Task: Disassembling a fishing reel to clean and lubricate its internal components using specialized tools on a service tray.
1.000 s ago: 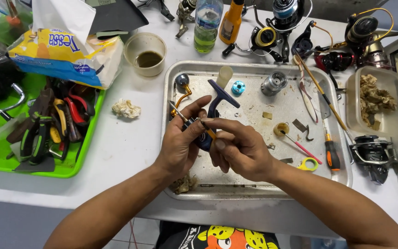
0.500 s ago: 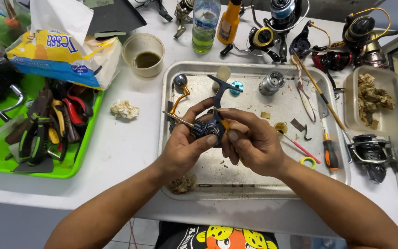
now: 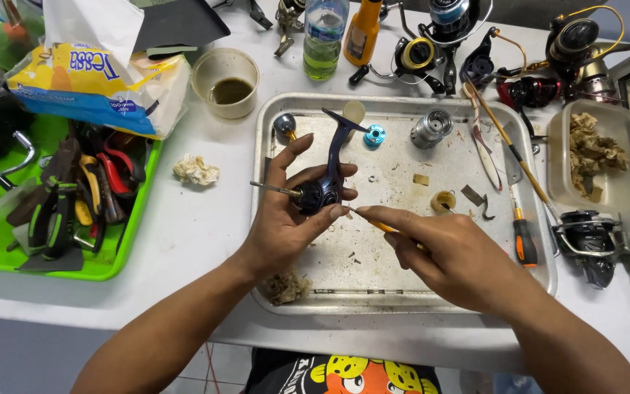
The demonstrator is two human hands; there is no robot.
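1. Head view – the left hand (image 3: pixel 286 219) is closed around a dark blue reel body (image 3: pixel 327 186), with the fingers curled over it; a thin metal shaft sticks out of the body toward the left. The body is held above the metal tray (image 3: pixel 271 146), not resting on it.
2. The right hand (image 3: pixel 450 252) pinches a slim orange-handled tool (image 3: pixel 373 222) narrowly between thumb and forefinger; its tip is at the lower right side of the reel body, just beside the left fingertips. I cannot tell if the tip truly touches.
3. Done, as I judge – the reel is already taken apart: a silver spool (image 3: pixel 432 128) and a small blue round part (image 3: pixel 374 135) lie on the tray beyond the hands, apart from the body.
4. Left to do, it seems: the body is being worked on while these loose parts are not yet mounted back.
5. Beyond the right hand lies a screwdriver (image 3: pixel 525 241); far to the left of the left hand is a green tray (image 3: pixel 122 241) with pliers.
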